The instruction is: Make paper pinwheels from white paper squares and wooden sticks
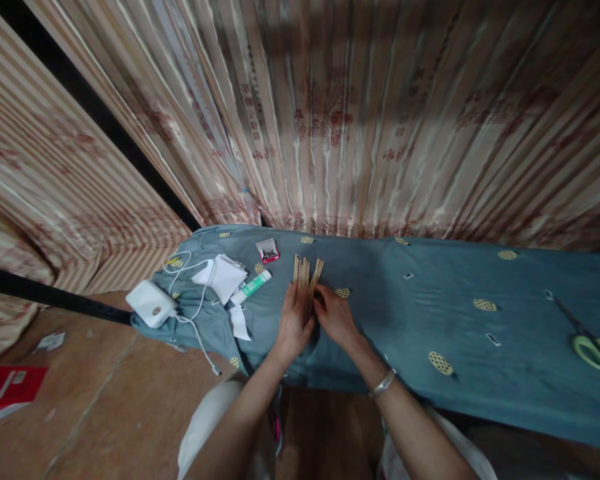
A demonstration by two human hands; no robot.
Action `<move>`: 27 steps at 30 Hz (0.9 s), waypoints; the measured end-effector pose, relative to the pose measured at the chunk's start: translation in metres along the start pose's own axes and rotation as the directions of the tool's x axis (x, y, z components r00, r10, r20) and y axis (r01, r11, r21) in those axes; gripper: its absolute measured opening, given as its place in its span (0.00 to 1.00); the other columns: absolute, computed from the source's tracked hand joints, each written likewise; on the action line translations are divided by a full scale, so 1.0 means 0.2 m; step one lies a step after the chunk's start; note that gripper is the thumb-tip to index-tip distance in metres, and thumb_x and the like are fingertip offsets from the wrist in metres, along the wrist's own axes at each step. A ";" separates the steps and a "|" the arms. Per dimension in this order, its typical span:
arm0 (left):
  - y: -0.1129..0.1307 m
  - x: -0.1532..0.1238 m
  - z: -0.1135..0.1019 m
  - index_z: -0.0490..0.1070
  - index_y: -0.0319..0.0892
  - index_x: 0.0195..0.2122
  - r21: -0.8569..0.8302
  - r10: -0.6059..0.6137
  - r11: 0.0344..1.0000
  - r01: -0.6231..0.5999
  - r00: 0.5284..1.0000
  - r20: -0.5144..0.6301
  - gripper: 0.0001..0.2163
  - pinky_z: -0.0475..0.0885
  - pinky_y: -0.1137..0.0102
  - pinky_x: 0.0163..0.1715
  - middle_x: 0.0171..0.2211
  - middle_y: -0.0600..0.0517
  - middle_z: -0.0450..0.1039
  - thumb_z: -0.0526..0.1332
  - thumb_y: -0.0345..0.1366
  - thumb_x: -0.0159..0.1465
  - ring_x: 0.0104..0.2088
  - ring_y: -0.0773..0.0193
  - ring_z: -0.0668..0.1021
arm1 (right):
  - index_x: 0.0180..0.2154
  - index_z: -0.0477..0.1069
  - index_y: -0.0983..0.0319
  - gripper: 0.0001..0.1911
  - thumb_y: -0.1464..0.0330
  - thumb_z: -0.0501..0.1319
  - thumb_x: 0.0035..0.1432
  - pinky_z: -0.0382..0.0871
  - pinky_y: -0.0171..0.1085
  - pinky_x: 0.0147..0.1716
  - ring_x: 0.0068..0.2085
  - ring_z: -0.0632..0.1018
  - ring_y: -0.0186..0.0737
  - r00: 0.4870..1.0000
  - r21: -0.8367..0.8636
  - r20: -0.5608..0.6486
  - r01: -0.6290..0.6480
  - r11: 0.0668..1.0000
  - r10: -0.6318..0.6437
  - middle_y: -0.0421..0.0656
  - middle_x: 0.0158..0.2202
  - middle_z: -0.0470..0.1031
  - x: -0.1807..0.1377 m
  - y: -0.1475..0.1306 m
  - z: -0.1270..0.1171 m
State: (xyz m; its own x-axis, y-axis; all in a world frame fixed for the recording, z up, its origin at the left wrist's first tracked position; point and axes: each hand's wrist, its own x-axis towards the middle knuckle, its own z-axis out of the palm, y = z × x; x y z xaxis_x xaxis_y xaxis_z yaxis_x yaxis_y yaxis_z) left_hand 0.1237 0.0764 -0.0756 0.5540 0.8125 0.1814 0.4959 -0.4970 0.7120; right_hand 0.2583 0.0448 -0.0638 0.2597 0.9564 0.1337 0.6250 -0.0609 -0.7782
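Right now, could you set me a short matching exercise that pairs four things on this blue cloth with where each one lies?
Things:
1. wooden sticks
2. scissors
3. white charger
4. small red packet

Places:
A. far right edge of the blue cloth
B. left end of the cloth, trailing a white cable
C. between the left hand and the right hand
D. near the curtain, just left of the sticks

Pairs: 1-C, 2-A, 3-B, 4-D
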 end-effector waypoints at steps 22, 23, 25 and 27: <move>-0.02 0.12 0.10 0.68 0.41 0.54 0.331 0.148 0.936 -0.123 0.987 -0.054 0.19 0.58 0.46 0.62 0.64 0.41 0.59 0.49 0.40 0.65 0.65 0.46 0.60 | 0.51 0.71 0.64 0.16 0.71 0.54 0.63 0.67 0.37 0.52 0.52 0.77 0.41 0.995 -0.258 -0.027 -0.100 0.961 0.096 0.49 0.51 0.77 -0.21 0.16 -0.50; -0.03 0.12 0.10 0.68 0.40 0.54 0.336 0.151 0.934 -0.125 0.987 -0.053 0.20 0.59 0.46 0.61 0.63 0.41 0.60 0.49 0.40 0.65 0.65 0.45 0.61 | 0.51 0.71 0.65 0.16 0.71 0.54 0.63 0.67 0.37 0.52 0.51 0.77 0.42 0.994 -0.266 -0.031 -0.106 0.958 0.101 0.50 0.51 0.77 -0.22 0.17 -0.53; -0.05 0.13 0.09 0.69 0.38 0.53 0.336 0.162 0.932 -0.134 0.985 -0.056 0.20 0.59 0.47 0.62 0.62 0.40 0.61 0.48 0.38 0.65 0.64 0.45 0.62 | 0.51 0.71 0.65 0.16 0.71 0.54 0.63 0.67 0.38 0.51 0.51 0.77 0.42 0.993 -0.280 -0.039 -0.119 0.953 0.113 0.50 0.51 0.77 -0.24 0.20 -0.58; -0.07 0.13 0.09 0.69 0.38 0.53 0.322 0.182 0.934 -0.154 0.981 -0.060 0.20 0.60 0.49 0.62 0.62 0.40 0.62 0.48 0.35 0.63 0.64 0.46 0.62 | 0.51 0.71 0.65 0.16 0.72 0.54 0.63 0.68 0.37 0.50 0.50 0.77 0.43 0.991 -0.293 -0.045 -0.131 0.947 0.123 0.50 0.50 0.77 -0.26 0.22 -0.63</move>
State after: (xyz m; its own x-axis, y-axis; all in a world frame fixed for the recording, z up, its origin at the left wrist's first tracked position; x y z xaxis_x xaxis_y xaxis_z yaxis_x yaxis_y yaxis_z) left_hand 0.1438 0.0995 -0.0918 0.5938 0.7251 0.3488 0.5931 -0.6874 0.4191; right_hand 0.3647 -0.0439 -0.0283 0.3671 0.9280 0.0642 0.7738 -0.2663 -0.5747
